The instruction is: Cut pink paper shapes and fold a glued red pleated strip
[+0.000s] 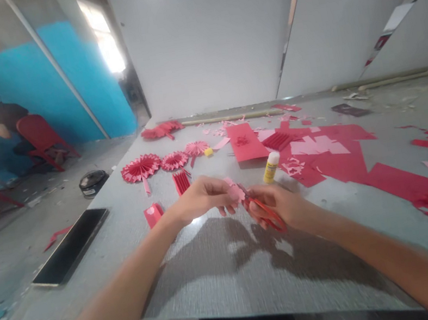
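Note:
Between the fingers of my left hand (208, 197) is a small piece of pink paper (236, 190) with a scalloped edge. My right hand (273, 203) grips a pair of scissors (270, 215) by red-orange handles, their blades at the right edge of the pink paper. Both hands are held above the grey table, casting shadows on it. Just beyond my right hand a yellow glue stick (271, 166) with a white cap stands upright. Beyond my left hand are a pleated red paper strip (181, 183) and a folded red paper piece (153, 215).
Red and pink paper rosettes (141, 168) lie at the back left, near a yellow block (208, 152). Red sheets (340, 160) and scraps cover the right side. A dark phone-like slab (72, 247) lies at the left edge. A person (7, 116) sits far left by a red chair (42, 136).

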Demonstrator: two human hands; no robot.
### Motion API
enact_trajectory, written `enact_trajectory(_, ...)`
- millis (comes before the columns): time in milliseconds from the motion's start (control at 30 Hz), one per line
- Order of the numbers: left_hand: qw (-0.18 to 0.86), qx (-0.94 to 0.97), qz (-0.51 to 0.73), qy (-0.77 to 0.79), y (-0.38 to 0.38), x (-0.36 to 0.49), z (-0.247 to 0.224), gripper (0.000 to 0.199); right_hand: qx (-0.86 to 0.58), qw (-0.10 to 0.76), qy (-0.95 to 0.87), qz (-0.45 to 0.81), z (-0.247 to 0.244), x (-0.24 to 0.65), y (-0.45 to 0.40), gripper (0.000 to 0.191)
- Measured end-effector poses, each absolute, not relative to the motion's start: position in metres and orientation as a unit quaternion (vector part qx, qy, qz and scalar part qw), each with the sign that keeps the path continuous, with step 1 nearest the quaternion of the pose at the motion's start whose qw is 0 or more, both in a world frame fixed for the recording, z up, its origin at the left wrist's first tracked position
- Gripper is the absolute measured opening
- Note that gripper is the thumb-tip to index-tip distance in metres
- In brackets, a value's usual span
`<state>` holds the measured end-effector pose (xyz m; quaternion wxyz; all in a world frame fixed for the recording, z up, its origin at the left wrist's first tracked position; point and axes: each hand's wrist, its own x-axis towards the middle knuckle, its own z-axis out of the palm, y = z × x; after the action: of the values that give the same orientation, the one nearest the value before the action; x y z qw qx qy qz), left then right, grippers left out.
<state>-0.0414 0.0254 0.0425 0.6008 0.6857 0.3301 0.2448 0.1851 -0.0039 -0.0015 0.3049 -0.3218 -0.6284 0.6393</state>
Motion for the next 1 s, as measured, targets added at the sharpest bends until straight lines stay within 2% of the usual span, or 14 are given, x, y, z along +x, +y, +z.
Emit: enact_trajectory(1000,0.542,0.728,0.249,0.340,0.0252,-0.0462,0.0481,0.027,-0.340,0.308,-0.626,0.630,0.0030,0.1853,-0.0038,0.036)
